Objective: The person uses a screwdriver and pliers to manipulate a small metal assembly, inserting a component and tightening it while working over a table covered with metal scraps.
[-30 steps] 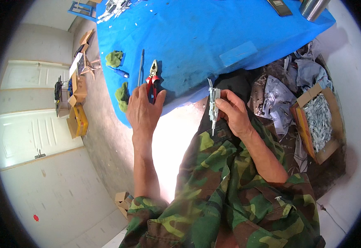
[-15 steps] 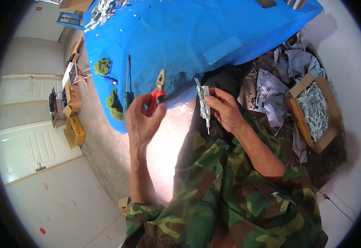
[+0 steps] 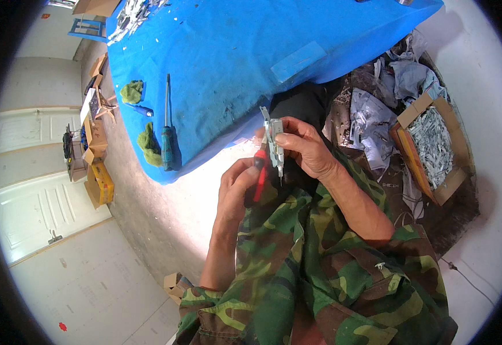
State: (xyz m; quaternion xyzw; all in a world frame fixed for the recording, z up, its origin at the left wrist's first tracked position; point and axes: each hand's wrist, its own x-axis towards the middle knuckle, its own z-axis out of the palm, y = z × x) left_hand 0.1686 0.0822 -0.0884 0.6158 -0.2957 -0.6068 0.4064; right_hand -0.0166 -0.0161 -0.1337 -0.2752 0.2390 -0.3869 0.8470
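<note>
Pliers (image 3: 259, 184) with red handles are grasped in the left hand (image 3: 236, 181), their nose set against or just beside a slender metal part (image 3: 275, 127); whether the metal is caught in the jaws cannot be told. The part is pinched between thumb and fingers of the right hand (image 3: 307, 149), held nearly upright above the lap (image 3: 271, 221), by the near edge of the worktop (image 3: 216, 69). It is best steadied close to the nose, with fingertips clear of the jaws and pressure applied evenly, since thin metal may bend. A narrow, pale-grey body is shown, with a slanting strip above and a pin-like tip below. Crumpled, fuzzy-looking green cloths (image 3: 148, 144) and a long-shafted screwdriver (image 3: 168, 146) are laid on wrinkled blue covering; pale slivers (image 3: 432, 149) are heaped in a cardboard box (image 3: 415, 110).
</note>
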